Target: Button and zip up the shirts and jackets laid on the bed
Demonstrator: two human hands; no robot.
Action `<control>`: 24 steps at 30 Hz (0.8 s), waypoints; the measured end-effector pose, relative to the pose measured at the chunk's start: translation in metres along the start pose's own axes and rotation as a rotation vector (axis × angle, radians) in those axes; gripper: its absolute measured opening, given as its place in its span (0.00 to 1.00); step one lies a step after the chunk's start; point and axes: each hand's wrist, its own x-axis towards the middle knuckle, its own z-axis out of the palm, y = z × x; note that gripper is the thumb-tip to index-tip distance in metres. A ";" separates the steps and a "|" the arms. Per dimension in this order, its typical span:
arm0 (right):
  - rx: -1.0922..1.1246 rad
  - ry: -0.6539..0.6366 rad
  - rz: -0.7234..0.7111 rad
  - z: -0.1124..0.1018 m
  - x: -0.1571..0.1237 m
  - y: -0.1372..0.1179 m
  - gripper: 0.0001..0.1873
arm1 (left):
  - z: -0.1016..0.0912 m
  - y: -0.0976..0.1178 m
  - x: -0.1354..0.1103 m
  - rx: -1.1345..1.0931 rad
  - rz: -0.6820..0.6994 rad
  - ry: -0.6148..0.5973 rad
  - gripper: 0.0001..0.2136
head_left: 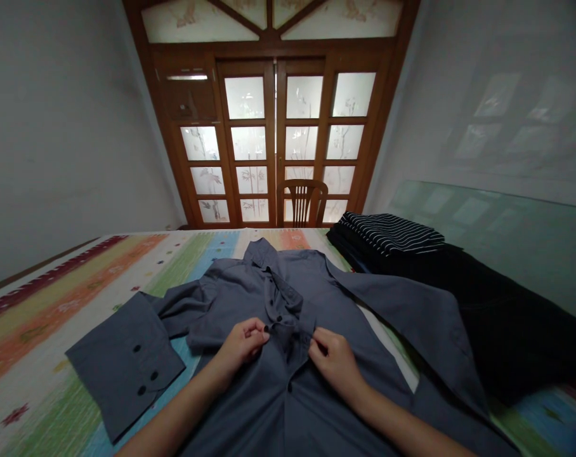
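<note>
A slate-blue button-up shirt lies spread face up on the bed, its collar towards the far side and its dark buttons showing. My left hand pinches the front placket just below the collar, with fingertips at a small black button. My right hand pinches the opposite placket edge a short way across. The two hands are close together, and the fingers hide part of the opening. One sleeve lies out to the left, and its wide cuff shows several black buttons.
The shirt rests on a rainbow-striped bedspread. A dark folded pile with a striped garment and black cloth sits to the right. Beyond the bed stand a wooden chair and wooden glazed doors.
</note>
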 end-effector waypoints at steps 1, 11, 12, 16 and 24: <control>-0.028 0.015 -0.001 0.000 0.001 0.002 0.12 | -0.001 0.000 0.002 0.023 0.008 0.019 0.16; -0.291 -0.294 -0.161 -0.013 -0.017 -0.031 0.16 | 0.004 -0.018 0.010 0.131 0.031 0.068 0.17; -0.305 -0.347 -0.192 -0.013 -0.021 -0.037 0.17 | 0.004 -0.019 0.011 0.135 0.034 0.062 0.17; -0.321 -0.458 -0.138 -0.010 -0.031 -0.052 0.23 | 0.005 -0.022 0.011 0.173 0.040 0.057 0.16; -0.329 -0.472 0.086 -0.003 -0.027 -0.055 0.15 | 0.011 -0.028 0.006 0.306 0.098 -0.010 0.13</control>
